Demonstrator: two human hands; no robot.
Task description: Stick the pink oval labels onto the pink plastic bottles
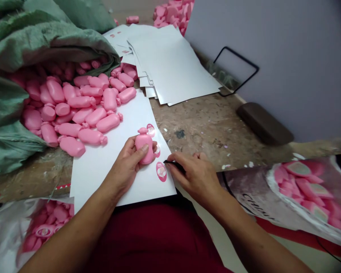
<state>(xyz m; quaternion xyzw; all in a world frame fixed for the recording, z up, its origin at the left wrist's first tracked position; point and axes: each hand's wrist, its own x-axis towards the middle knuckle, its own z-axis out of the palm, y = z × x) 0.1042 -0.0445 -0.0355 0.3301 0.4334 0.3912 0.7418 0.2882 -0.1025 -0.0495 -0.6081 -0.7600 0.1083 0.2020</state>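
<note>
My left hand (130, 159) is closed around a small pink plastic bottle (144, 146), its capped end pointing away from me. Beneath it lies a white sheet (108, 178) carrying a few oval pink stickers (161, 171) along its right side. Pinched in my right hand (194, 172) is a thin black tool with a pointed tip (174, 165); its exact kind is hidden by the fingers. The tip is beside the nearest sticker, at the sheet's right edge. Another sticker is partly covered by the bottle and my left fingers.
A green sack (8, 83) spills many pink bottles (85, 100) onto the sheet and table. Stacked white sheets (170, 64) lie farther back. At right stand a grey panel (278, 57), a black wire frame (241, 81) and a dark brown block (264, 123). Bags of pink pieces (309, 189) flank me below.
</note>
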